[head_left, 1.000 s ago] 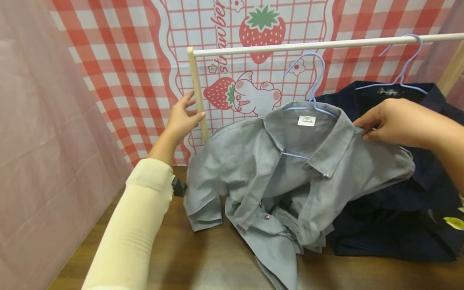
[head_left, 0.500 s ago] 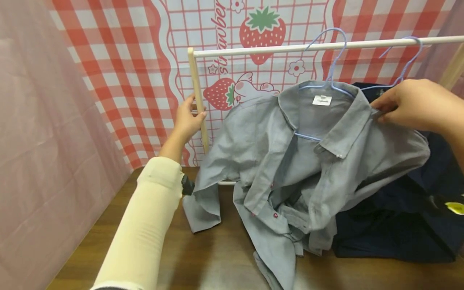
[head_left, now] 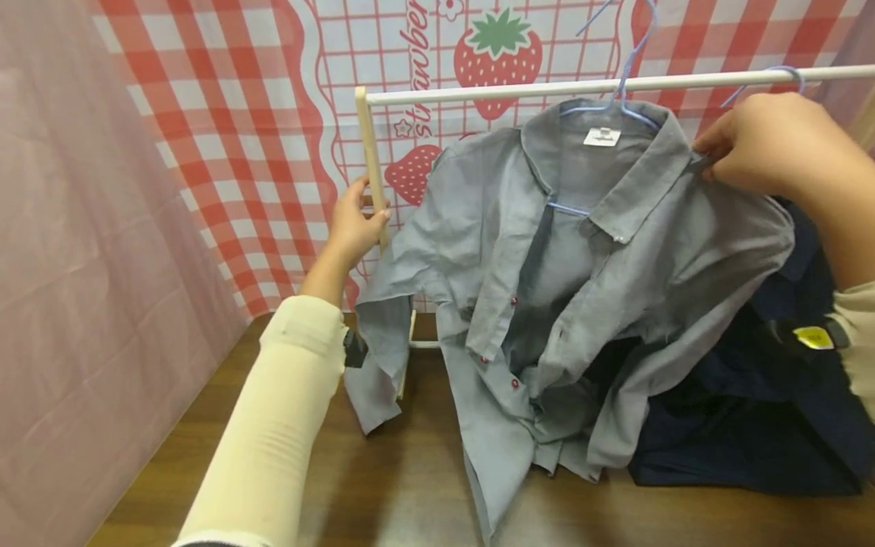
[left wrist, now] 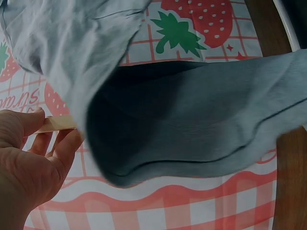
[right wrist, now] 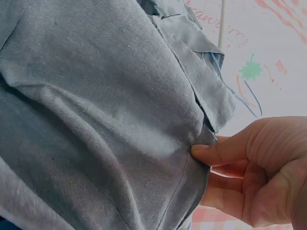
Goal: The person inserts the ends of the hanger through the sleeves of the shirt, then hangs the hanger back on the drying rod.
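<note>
A grey collared shirt (head_left: 636, 281) hangs on a thin lavender wire hanger (head_left: 635, 53), its front partly unbuttoned. My right hand (head_left: 772, 148) pinches the shirt's shoulder just beside the collar; in the right wrist view, thumb and fingers (right wrist: 204, 153) clamp the cloth by a seam. The hanger's hook stands above the white rail (head_left: 478, 93) of a small clothes rack, overlapping it in the head view. At the rack's left end, my left hand (head_left: 354, 224) grips the wooden post (head_left: 370, 152). A grey sleeve (left wrist: 192, 120) hangs across much of the left wrist view.
A navy garment (head_left: 738, 433) hangs at the right behind the grey shirt, its hanger hook (head_left: 789, 72) over the rail. Behind the rack is a red-and-white strawberry-print cloth (head_left: 239, 152). Pink fabric (head_left: 102, 266) borders the left side of the wooden table (head_left: 273, 471).
The grey shirt and its hanger have risen, the hook going from below the rail to above it. My left hand has closed round the post after reaching in beside it.
</note>
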`<action>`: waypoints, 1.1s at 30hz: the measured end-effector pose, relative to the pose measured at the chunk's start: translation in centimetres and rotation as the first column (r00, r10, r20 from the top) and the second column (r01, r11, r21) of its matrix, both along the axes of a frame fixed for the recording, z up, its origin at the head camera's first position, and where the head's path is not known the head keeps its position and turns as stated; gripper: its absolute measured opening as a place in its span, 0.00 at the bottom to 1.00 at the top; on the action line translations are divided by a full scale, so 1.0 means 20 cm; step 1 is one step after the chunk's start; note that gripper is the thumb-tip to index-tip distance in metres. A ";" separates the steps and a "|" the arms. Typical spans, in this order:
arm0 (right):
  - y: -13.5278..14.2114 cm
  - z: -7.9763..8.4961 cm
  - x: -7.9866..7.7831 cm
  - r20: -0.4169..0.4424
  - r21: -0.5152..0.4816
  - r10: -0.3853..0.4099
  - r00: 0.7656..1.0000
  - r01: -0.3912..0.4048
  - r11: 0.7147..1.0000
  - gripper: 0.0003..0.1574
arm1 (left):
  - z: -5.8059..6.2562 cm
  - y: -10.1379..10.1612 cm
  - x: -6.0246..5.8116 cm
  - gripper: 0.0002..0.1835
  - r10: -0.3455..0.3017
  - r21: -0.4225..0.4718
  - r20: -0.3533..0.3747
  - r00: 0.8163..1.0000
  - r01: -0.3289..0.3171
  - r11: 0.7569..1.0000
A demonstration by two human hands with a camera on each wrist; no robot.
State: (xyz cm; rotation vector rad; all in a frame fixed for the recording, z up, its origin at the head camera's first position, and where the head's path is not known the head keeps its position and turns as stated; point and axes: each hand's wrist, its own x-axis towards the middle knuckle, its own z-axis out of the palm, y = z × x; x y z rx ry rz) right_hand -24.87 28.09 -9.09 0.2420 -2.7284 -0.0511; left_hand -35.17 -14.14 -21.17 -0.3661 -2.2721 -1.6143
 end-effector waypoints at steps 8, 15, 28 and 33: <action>-0.07 0.07 -0.04 -0.063 0.009 -0.037 0.997 0.038 0.999 0.25 | 0.00 0.01 0.00 0.35 0.022 0.000 -0.003 1.000 -0.022 1.000; -0.12 0.02 -0.05 -0.008 0.002 -0.009 1.000 0.009 1.000 0.24 | 0.00 0.00 0.00 0.35 0.031 -0.009 0.009 0.999 -0.031 0.999; -0.19 -0.06 -0.08 0.034 0.008 0.034 0.999 -0.034 0.999 0.24 | 0.01 0.00 0.00 0.35 0.030 0.003 0.038 0.999 -0.030 1.000; -0.20 -0.08 -0.08 0.071 0.013 0.029 0.997 -0.030 0.999 0.21 | 0.02 0.00 0.01 0.36 0.027 0.000 0.043 0.999 -0.027 1.000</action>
